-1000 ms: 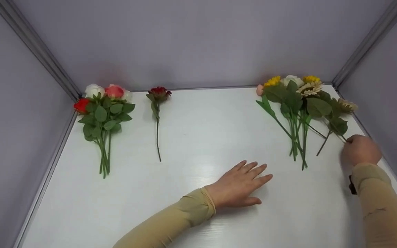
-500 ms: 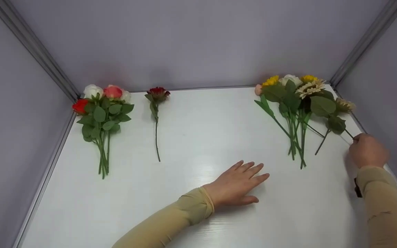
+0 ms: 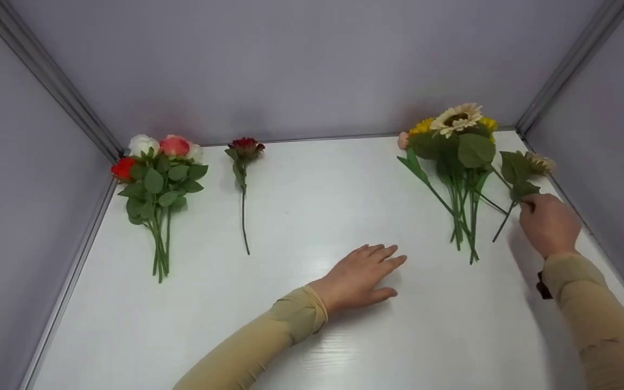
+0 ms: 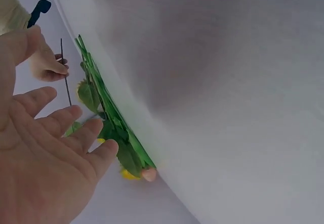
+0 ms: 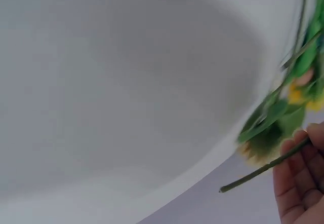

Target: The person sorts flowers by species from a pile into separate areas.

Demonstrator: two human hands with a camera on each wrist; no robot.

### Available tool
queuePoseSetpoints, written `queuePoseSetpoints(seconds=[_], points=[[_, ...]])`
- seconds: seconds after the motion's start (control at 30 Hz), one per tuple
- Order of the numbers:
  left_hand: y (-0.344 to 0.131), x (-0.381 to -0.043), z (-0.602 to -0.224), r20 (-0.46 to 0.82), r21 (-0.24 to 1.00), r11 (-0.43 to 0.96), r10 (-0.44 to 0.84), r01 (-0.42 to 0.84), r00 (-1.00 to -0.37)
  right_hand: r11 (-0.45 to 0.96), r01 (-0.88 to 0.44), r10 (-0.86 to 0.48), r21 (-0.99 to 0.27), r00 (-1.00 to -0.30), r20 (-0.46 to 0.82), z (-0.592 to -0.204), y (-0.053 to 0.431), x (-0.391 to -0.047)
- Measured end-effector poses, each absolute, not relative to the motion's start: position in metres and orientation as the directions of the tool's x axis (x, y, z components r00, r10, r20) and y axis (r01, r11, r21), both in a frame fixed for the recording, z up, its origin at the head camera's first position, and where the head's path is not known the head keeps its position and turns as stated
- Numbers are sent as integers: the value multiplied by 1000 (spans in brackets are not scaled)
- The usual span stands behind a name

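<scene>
Right wrist: stem (image 5: 253,174) in grip (image 5: 302,181)

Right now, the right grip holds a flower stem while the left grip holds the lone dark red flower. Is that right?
No: the left grip holds nothing and is apart from the lone dark red flower, as the head view shows. The right grip does hold a flower stem.

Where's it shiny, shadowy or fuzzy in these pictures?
Head view: glare shines on the white table near the left hand, and a shadow lies beside the right sleeve; left wrist view: a big soft shadow darkens the table; right wrist view: another grey shadow, and the pale flower looks fuzzy.
</scene>
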State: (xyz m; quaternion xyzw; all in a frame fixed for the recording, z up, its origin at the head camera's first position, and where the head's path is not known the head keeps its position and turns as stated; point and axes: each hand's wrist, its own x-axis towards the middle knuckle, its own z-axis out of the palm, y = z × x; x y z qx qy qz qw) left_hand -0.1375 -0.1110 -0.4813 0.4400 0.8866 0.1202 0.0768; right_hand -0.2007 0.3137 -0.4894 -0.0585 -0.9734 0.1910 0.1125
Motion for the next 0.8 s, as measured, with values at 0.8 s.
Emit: queuePoseSetpoints(seconds=[0.8], points=[[-162,-203,-485,-94,962,268,118,-59,-989,186,270,-226,-945,-924,-309,-499,33,-182]])
